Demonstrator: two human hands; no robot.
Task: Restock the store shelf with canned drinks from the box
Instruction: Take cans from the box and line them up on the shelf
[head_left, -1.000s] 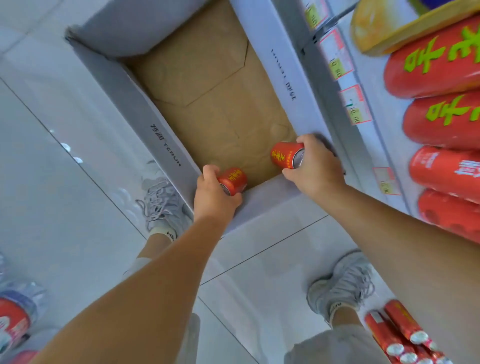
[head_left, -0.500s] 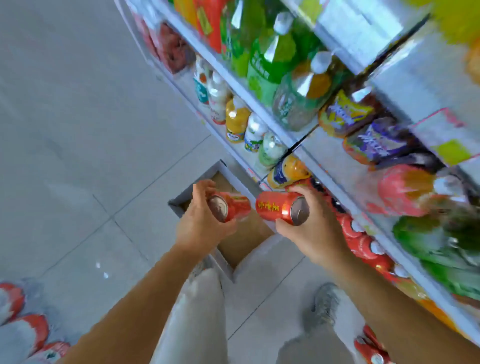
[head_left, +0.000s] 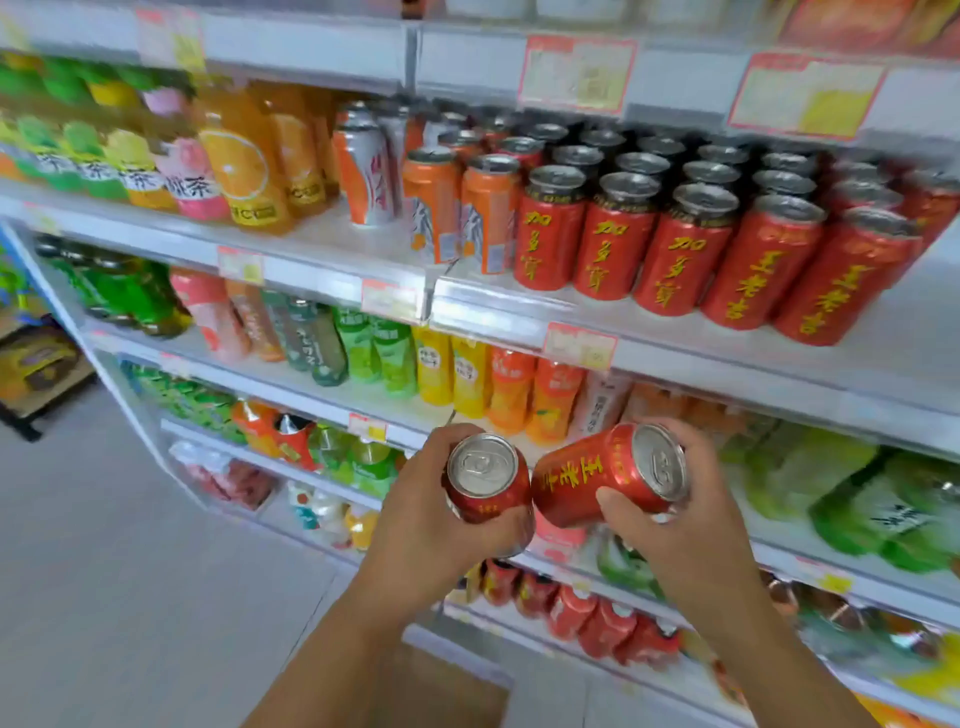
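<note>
Stocked shelf (head_left: 727, 358) behind; left hand (head_left: 431, 525) fingers curled round left can (head_left: 485, 478), right hand (head_left: 675, 535) fingers curled round right can (head_left: 608, 478)

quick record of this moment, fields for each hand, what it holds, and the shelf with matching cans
left hand: grips a red can by its body, lid toward the camera
right hand: grips a second red can, tilted, yellow lettering showing
cans: side by side, touching or nearly so
position: in front of the bottles, below the can shelf
matching stock: shelf cans with the same yellow lettering stand upright on the can shelf
free space: bare shelf surface to their right, at the front
</note>
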